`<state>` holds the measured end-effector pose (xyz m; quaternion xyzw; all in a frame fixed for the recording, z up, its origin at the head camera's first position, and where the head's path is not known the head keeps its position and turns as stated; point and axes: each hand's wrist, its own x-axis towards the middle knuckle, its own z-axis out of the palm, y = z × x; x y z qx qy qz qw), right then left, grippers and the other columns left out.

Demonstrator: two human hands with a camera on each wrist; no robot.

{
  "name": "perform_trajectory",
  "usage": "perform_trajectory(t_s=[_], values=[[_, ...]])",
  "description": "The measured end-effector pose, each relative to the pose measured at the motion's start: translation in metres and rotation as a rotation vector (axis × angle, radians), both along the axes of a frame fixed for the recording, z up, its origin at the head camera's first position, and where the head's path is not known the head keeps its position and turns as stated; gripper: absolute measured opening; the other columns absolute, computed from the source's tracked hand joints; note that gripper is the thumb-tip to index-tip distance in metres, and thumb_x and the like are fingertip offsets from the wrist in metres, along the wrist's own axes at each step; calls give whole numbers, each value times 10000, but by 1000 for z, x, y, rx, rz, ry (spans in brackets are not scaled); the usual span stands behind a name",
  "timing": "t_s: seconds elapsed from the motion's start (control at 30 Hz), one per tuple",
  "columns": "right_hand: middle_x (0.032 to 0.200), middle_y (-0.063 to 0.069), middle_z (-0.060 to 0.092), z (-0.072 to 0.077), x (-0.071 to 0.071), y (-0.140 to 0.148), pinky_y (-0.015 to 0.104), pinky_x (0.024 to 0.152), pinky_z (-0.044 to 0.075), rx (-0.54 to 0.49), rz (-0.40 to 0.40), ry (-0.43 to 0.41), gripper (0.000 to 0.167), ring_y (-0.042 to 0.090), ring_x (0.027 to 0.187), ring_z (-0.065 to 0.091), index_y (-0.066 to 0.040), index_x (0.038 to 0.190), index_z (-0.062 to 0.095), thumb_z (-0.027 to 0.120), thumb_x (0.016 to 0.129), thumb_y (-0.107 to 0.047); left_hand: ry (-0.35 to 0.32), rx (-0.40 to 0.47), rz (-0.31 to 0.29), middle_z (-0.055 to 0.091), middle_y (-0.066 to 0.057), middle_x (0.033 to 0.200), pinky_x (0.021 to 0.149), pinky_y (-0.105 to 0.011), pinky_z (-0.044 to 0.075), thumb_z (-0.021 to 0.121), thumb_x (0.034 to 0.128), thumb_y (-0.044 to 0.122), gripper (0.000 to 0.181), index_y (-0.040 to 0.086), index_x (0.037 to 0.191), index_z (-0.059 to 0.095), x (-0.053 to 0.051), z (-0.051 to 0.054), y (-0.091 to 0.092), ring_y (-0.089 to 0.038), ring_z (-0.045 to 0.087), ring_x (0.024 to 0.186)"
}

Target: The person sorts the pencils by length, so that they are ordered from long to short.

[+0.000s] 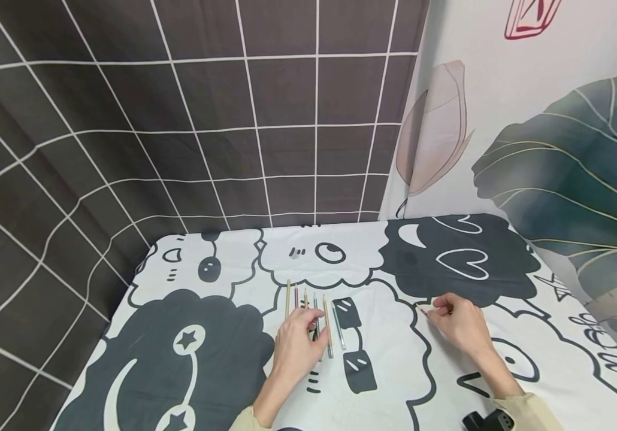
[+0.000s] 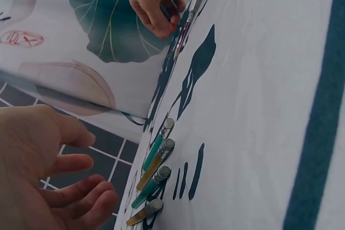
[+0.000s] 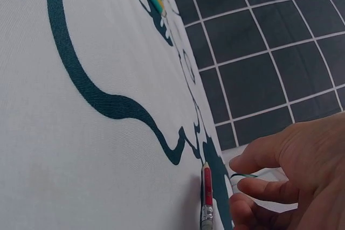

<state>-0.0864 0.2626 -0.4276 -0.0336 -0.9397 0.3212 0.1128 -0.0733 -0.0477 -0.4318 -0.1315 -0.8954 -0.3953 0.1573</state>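
Several slim pencils [image 1: 327,329] with metal ferrules and erasers lie side by side on the patterned cloth. Some are green [image 2: 153,152], others gold [image 2: 151,172]. Over this row hovers my left hand [image 1: 299,347], fingers loosely bent and nothing held; it hides part of the pencils in the head view. Off to the right, a red pencil [image 3: 208,187] lies apart on the cloth, its eraser end toward me. My right hand [image 1: 460,323] is just beside that pencil, and in the right wrist view its fingers [image 3: 264,189] are spread a little away from it.
A white cloth [image 1: 395,371] with dark cartoon shapes covers the table. Behind it hangs a dark curtain [image 1: 287,143] with a white grid, and a leaf-print sheet [image 1: 583,179] hangs at the right. A black device [image 1: 489,421] sits at my right wrist.
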Motion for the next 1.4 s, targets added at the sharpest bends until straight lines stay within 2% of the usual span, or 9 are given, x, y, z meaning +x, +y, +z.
perform_trajectory(t_s=[0.23, 0.47, 0.7, 0.87, 1.4], values=[[719, 26, 577, -2, 0, 1, 362, 603, 408, 13, 20, -4, 168, 192, 640, 509, 58, 887, 651, 720, 778, -49, 6, 8, -14, 604, -44, 810, 603, -300, 455, 771, 787, 69, 238, 42, 1023, 748, 0, 0, 2, -207, 606, 726], [728, 30, 571, -5, -2, 2, 369, 597, 396, 17, 28, -39, 178, 201, 640, 504, 45, 909, 653, 704, 768, -51, 17, 5, -7, 598, -43, 797, 599, -302, 451, 769, 787, 70, 236, 46, 1021, 749, 0, 0, 2, -206, 602, 715], [728, 21, 550, -7, -2, 0, 354, 570, 362, 24, 20, -73, 156, 192, 622, 477, 18, 905, 661, 715, 780, -60, 1, 1, 1, 581, -33, 789, 592, -289, 429, 775, 788, 68, 262, 40, 1045, 732, 1, 0, 1, -184, 570, 696], [728, 24, 541, -8, -3, -2, 352, 559, 350, 31, 17, -82, 155, 195, 623, 472, 14, 907, 662, 715, 778, -56, -1, 7, -3, 591, -39, 808, 595, -287, 435, 781, 783, 59, 295, 29, 1071, 721, 1, -1, 0, -215, 593, 717], [671, 18, 540, -9, -5, -5, 348, 564, 355, 65, 49, -89, 92, 191, 599, 466, 29, 855, 678, 677, 763, 30, -14, 7, -6, 606, -45, 830, 608, -304, 450, 784, 779, 64, 357, 19, 1123, 701, 1, -2, -1, -214, 606, 738]])
